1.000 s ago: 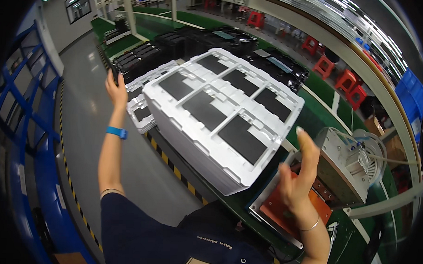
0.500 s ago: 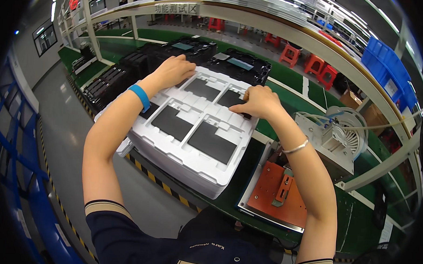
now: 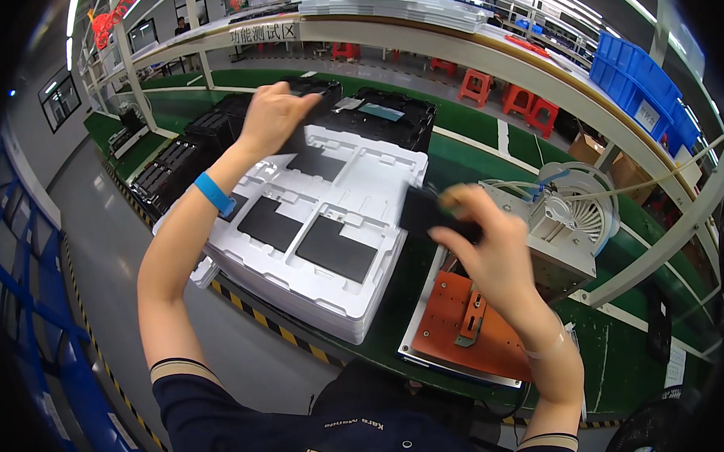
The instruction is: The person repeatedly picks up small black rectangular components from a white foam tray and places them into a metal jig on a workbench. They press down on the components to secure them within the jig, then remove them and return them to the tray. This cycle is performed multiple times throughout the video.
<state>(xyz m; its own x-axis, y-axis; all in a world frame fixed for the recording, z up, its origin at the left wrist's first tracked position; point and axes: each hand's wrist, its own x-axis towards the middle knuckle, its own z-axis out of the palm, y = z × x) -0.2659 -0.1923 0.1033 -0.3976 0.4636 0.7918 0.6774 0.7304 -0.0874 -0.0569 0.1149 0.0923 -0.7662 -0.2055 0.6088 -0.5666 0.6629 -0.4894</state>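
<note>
A stack of white moulded trays (image 3: 296,283) stands before me, its top one holding several thin dark panels (image 3: 337,247) in recesses. My right hand (image 3: 493,242), blurred by motion, grips a dark flat panel (image 3: 422,212) just off the tray's right edge. The recess at the tray's right far side shows bare white. Above the tray's far left corner, my left hand (image 3: 274,121) is closed on another dark panel (image 3: 295,141), which hangs tilted below the fingers and is partly hidden by them.
An orange fixture plate (image 3: 442,316) with a clamp sits at the right, below a metal machine with a round white fan (image 3: 582,210). Black trays (image 3: 390,119) lie behind the white stack. Blue bins (image 3: 634,84) rest on the overhead shelf.
My right hand has moved right and nearer, lifting a panel out of its recess. My left hand has risen from the tray with a panel. The view has shifted slightly.
</note>
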